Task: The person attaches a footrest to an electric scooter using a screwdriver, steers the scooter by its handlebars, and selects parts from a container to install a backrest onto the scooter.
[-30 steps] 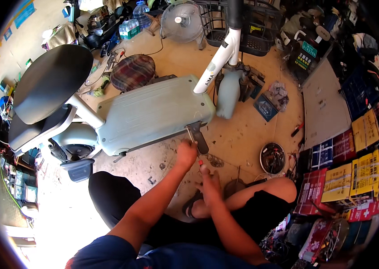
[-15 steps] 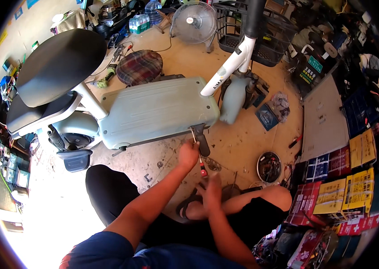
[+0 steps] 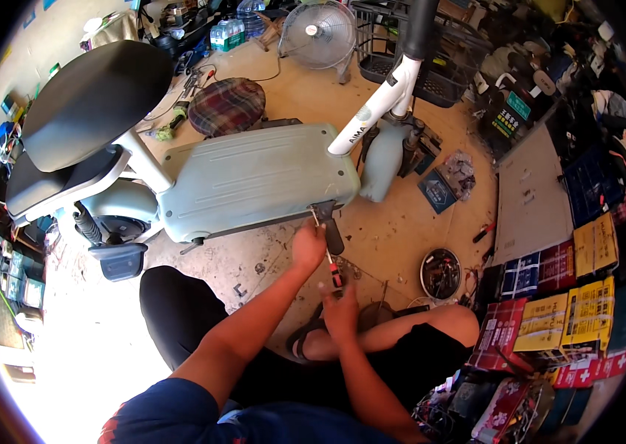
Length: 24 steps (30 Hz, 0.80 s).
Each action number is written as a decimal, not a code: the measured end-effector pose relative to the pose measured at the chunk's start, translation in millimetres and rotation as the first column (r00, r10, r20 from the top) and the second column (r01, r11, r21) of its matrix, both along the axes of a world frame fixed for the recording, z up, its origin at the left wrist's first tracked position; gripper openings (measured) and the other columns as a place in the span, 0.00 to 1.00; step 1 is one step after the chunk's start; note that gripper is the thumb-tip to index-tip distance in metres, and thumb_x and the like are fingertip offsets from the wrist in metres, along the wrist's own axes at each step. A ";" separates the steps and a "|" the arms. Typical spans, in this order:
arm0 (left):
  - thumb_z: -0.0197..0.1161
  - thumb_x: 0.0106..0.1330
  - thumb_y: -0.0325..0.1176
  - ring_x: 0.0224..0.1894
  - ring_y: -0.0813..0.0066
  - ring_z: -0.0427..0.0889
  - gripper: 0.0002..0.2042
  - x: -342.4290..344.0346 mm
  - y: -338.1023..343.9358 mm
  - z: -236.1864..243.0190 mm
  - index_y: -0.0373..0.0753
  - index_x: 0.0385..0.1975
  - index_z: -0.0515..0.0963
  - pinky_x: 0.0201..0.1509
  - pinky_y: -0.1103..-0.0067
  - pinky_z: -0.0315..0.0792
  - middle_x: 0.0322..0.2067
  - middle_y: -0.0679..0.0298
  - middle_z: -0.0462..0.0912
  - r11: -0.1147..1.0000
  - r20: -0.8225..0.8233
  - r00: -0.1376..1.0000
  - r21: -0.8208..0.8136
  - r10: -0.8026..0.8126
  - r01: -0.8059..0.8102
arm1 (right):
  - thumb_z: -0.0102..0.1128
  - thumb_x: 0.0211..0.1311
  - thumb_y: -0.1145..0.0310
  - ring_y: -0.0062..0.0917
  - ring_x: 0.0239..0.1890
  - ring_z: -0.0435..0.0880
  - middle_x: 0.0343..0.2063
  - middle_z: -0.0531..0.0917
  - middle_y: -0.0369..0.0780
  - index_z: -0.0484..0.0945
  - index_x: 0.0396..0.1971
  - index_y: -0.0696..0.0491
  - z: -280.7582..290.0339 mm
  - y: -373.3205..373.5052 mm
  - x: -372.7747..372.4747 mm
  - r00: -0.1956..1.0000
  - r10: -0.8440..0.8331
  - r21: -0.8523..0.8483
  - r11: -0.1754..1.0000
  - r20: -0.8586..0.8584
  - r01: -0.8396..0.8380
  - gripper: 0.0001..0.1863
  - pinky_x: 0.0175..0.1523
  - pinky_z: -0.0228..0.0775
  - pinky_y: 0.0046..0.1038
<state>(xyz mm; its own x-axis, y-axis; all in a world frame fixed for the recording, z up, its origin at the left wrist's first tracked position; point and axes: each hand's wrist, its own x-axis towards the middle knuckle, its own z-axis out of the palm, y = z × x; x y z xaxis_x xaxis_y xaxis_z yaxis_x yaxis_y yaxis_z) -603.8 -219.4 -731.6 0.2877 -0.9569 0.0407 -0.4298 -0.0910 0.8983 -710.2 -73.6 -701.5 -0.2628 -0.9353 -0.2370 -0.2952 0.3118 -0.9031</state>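
Observation:
A screwdriver with a red and black handle and a long thin shaft points up at the near side of a pale green electric scooter. Its tip meets the area by a dark footrest under the floorboard. Closed near the tip end of the shaft is my left hand; its fingertips partly hide what they pinch. My right hand has its fingers round the lower end of the handle. A screw is too small to make out.
A round tray of small parts lies on the floor at right, near stacked boxes. Behind the scooter are a plaid stool and a fan. My bent legs flank the work.
My right hand has moved slightly up and left, and its fingers now flank the screwdriver handle's end. My left hand stays by the footrest. The whole view has shifted slightly.

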 end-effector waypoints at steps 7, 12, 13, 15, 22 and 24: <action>0.59 0.73 0.40 0.41 0.34 0.81 0.14 -3.7 -5.8 8.9 0.32 0.42 0.78 0.43 0.49 0.73 0.33 0.38 0.83 1.000 -0.009 1.000 0.018 -0.025 0.025 | 0.53 0.74 0.38 0.35 0.47 0.86 0.46 0.84 0.45 0.72 0.57 0.60 -63.0 -22.3 -32.2 -0.483 -0.133 0.044 0.980 0.865 -0.192 0.35 0.58 0.79 0.36; 0.59 0.72 0.40 0.41 0.34 0.81 0.15 1.9 -6.0 6.2 0.32 0.43 0.78 0.44 0.49 0.73 0.33 0.38 0.82 1.000 -0.023 1.000 -0.027 -0.002 0.002 | 0.51 0.77 0.42 0.35 0.45 0.87 0.42 0.85 0.47 0.74 0.53 0.59 4.9 4.7 1.9 0.947 0.029 -0.237 0.970 0.319 0.051 0.31 0.53 0.83 0.36; 0.59 0.72 0.40 0.41 0.33 0.81 0.15 0.9 -6.8 6.0 0.32 0.43 0.78 0.44 0.49 0.73 0.33 0.38 0.82 0.997 -0.016 1.000 -0.073 -0.007 0.006 | 0.51 0.76 0.42 0.35 0.45 0.87 0.42 0.85 0.48 0.75 0.53 0.59 -2.0 3.7 2.4 0.999 0.040 -0.413 0.910 0.003 -0.035 0.31 0.53 0.83 0.36; 0.59 0.72 0.40 0.41 0.33 0.81 0.15 0.7 -6.2 4.7 0.32 0.43 0.78 0.44 0.50 0.73 0.33 0.38 0.82 0.999 -0.016 1.000 -0.048 0.000 0.000 | 0.55 0.75 0.42 0.35 0.45 0.87 0.44 0.84 0.48 0.74 0.55 0.57 -13.8 -12.3 -8.6 0.778 -0.171 0.088 0.985 0.604 0.148 0.30 0.51 0.83 0.37; 0.59 0.72 0.40 0.41 0.33 0.81 0.16 6.5 -10.7 0.6 0.31 0.45 0.78 0.44 0.50 0.73 0.34 0.37 0.83 1.000 -0.045 0.999 0.004 0.014 -0.014 | 0.50 0.80 0.53 0.31 0.41 0.89 0.40 0.85 0.43 0.72 0.57 0.60 23.5 -13.3 -5.5 0.775 -0.175 0.248 0.968 0.608 0.023 0.23 0.40 0.82 0.29; 0.59 0.72 0.41 0.41 0.33 0.81 0.16 4.6 -10.1 2.1 0.31 0.45 0.78 0.44 0.50 0.73 0.34 0.37 0.83 1.000 -0.057 0.998 -0.011 0.009 -0.010 | 0.50 0.80 0.53 0.31 0.40 0.89 0.41 0.85 0.44 0.71 0.56 0.60 11.8 -11.1 3.7 0.855 -0.208 -0.048 0.964 0.474 0.261 0.23 0.41 0.82 0.28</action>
